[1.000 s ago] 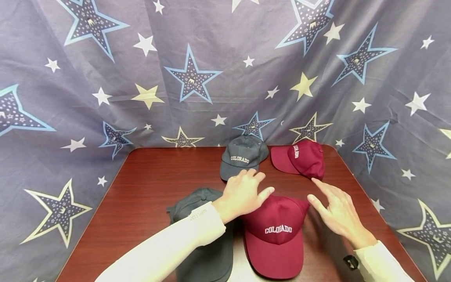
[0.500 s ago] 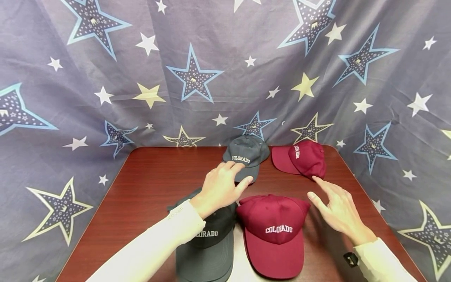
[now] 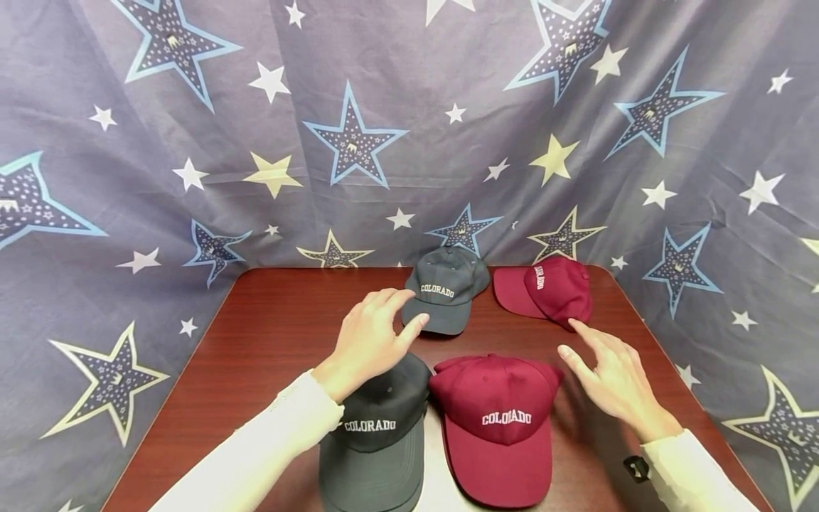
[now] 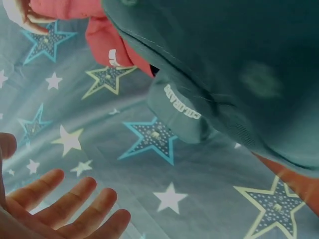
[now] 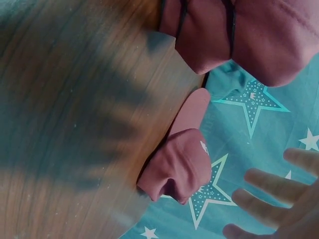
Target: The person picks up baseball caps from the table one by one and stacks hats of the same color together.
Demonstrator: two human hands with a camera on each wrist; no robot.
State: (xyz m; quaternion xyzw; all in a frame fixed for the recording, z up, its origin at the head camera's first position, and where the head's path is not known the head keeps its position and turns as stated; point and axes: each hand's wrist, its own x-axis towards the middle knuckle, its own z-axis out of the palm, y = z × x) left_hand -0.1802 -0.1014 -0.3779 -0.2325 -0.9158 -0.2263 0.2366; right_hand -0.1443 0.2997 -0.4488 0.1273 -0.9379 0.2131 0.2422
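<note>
My left hand [image 3: 371, 341] hovers above the back of the front dark grey baseball cap [image 3: 380, 462], fingers extended and nothing held. White COLORADO lettering shows on that cap's front. Next to it sits a dark red baseball cap [image 3: 502, 462] with the same lettering, its brim toward me. To the right of the red cap, my right hand [image 3: 611, 377] is held with fingers spread and thumb apart. In the left wrist view the dark cap [image 4: 214, 55] looms close beside loosely opened fingers [image 4: 75, 199]. The right wrist view also shows relaxed fingers [image 5: 269, 189] that hold nothing.
Farther back stand a smaller-looking grey cap [image 3: 441, 291], brim forward, and a red cap [image 3: 544, 288] turned sideways, brim to the left. All rest on a reddish-brown wooden table [image 3: 275, 313]. A star-patterned curtain [image 3: 409, 128] hangs close behind its far edge.
My left hand has moved left, away from between the front caps, uncovering the front dark cap's lettering and the rear grey cap's brim. My right hand stays nearly still.
</note>
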